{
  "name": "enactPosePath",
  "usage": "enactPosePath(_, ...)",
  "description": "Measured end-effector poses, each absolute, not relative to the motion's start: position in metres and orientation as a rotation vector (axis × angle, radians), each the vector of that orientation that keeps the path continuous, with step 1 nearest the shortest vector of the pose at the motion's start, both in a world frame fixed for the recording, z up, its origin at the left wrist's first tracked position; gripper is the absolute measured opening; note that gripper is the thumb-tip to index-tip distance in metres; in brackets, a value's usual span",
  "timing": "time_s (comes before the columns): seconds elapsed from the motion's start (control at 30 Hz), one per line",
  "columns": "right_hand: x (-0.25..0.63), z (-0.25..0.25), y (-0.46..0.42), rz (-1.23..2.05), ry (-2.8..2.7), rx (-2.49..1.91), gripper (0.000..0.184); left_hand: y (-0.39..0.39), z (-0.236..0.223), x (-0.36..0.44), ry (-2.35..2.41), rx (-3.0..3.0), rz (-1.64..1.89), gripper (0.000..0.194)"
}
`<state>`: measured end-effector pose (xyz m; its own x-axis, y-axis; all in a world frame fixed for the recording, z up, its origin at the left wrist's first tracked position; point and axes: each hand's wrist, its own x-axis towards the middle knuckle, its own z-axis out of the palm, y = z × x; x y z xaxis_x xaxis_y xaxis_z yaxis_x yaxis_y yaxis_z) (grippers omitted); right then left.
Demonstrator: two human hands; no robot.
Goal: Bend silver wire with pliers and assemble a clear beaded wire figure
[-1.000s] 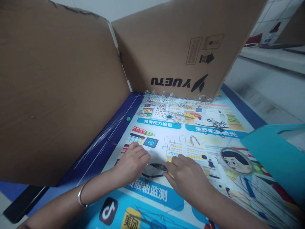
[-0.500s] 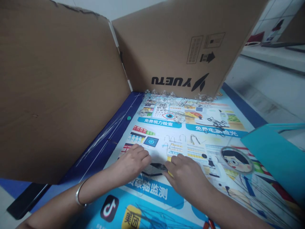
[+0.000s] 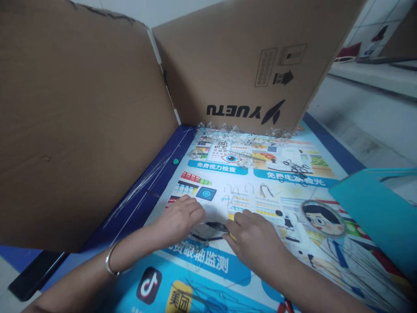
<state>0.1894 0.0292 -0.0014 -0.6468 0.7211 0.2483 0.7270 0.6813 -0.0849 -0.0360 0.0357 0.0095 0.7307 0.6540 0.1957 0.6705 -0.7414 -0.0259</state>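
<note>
My right hand (image 3: pixel 257 237) is wrapped round a pair of pliers (image 3: pixel 216 226) with yellow on the handles; the dark jaws point left. Right at the jaw tips, my left hand (image 3: pixel 182 219) pinches a thin wire (image 3: pixel 197 238), mostly hidden by the fingers. Fine loops of it show below that hand. Beyond the hands lie several small U-shaped wire pieces (image 3: pixel 232 190) and a thicker bent hook (image 3: pixel 266 191). Whether the jaws grip the wire is too small to tell.
Cardboard panels (image 3: pixel 260 65) wall the left and back. Tangled wire pieces (image 3: pixel 224 130) line the back panel, near dark rings (image 3: pixel 296 168). Straight wires lie left (image 3: pixel 140 182), in front (image 3: pixel 208 298) and lower right (image 3: pixel 368 278). A turquoise box (image 3: pixel 378 204) stands right.
My left hand shifts slightly and its fingers turn a little at the plier tips, and more of the thin wire shows below it. The right hand holds the pliers in nearly the same place.
</note>
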Motion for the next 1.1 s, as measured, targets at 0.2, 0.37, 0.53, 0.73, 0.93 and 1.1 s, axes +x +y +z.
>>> enactPosePath(0.2, 0.188, -0.003, 0.028, -0.093, -2.604, -1.138, 0.006, 0.035, 0.012, -0.034, -1.041, -2.771, -0.245, 0.016)
enactPosePath(0.37, 0.185, -0.004, 0.026, -0.171, -2.618, -1.080, 0.008, 0.032, 0.022, -0.027, -0.992, -2.741, -0.116, 0.015)
enactPosePath(0.53, 0.182, -0.006, 0.025, -0.231, -2.609, -1.048, 0.010, 0.030, 0.025, -0.024, -1.005, -2.684, -0.065, 0.014)
enactPosePath(0.73, 0.180, -0.008, 0.023, -0.257, -2.579, -1.020, 0.011, 0.029, 0.028, -0.026, -1.038, -2.679, 0.005, 0.013)
enactPosePath(0.93, 0.178, -0.008, 0.021, -0.274, -2.580, -0.983, 0.009, 0.034, 0.036, -0.025, -0.898, -2.681, 0.157, 0.013)
enactPosePath(1.1, 0.178, -0.007, 0.021, -0.296, -2.551, -0.962, 0.011, 0.042, 0.036, -0.028, -0.796, -2.710, 0.133, 0.014)
